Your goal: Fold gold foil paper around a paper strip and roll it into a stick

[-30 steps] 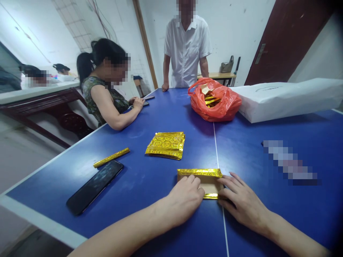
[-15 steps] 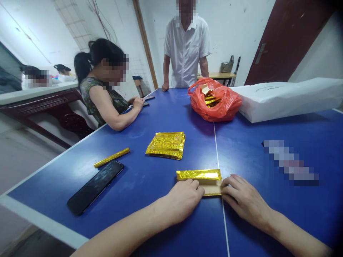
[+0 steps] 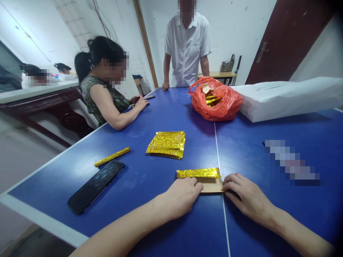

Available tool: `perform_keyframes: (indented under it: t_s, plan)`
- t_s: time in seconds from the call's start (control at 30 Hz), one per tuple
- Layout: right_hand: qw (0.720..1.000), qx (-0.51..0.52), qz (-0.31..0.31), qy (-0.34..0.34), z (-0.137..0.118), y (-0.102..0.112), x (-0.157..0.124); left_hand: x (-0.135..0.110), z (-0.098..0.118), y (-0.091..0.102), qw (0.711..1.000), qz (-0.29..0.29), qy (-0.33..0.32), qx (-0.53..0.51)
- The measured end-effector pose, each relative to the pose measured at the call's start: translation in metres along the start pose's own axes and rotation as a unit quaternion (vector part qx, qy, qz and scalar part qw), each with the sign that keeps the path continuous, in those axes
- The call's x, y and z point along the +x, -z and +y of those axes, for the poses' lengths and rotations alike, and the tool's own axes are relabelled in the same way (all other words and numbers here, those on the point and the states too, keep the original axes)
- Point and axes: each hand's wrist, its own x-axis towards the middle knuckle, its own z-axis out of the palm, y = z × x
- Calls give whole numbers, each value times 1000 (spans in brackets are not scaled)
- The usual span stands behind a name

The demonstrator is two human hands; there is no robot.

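Note:
A sheet of gold foil paper (image 3: 211,185) lies on the blue table in front of me. Its far edge is folded over, gold side up, and the tan inner side shows below the fold. My left hand (image 3: 179,198) rests on the left part of the sheet, fingers curled and pressed to it, hiding that end. At the right end, my right hand (image 3: 242,191) pinches the sheet's edge between thumb and fingers. Beyond the sheet sits a stack of embossed gold foil paper (image 3: 166,144). Off to the left is a rolled gold foil tube (image 3: 112,157).
A black phone (image 3: 95,186) lies at the left. Toward the back stand a red plastic bag (image 3: 217,105) holding gold foil pieces and a long white package (image 3: 284,100). A blurred object (image 3: 292,162) lies at the right. One person (image 3: 107,92) sits left; another (image 3: 187,50) stands opposite.
The gold strip along the sheet's near edge shows less now. My right hand has shifted slightly right and away from me; my left hand has barely moved.

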Motion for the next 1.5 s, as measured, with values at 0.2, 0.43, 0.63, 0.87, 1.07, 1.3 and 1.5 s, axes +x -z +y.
perform_keyframes:
  t_s: [0.2,0.43,0.63,0.87,1.07,1.3,1.5]
  plan:
    - [999,-22,-24,-26,0,4,0,0,0,0,1000,4,2,-7]
    - [995,3,-73,-63,0,9,-1,0,2,2,1000,11,10,-22]
    - [985,76,-94,-119,-2,13,2,1,4,2,1000,1,25,-18]
    - [968,130,-119,-177,-1,13,3,2,5,-3,999,4,31,-12]
    - [983,84,-92,-131,-3,9,1,2,5,-5,1000,7,21,-15]
    - [992,-10,-24,-121,-10,-10,-3,2,6,-9,1000,22,1,-16]
    - [991,0,-18,-133,-13,-10,-3,4,5,-13,1000,19,-11,-6]
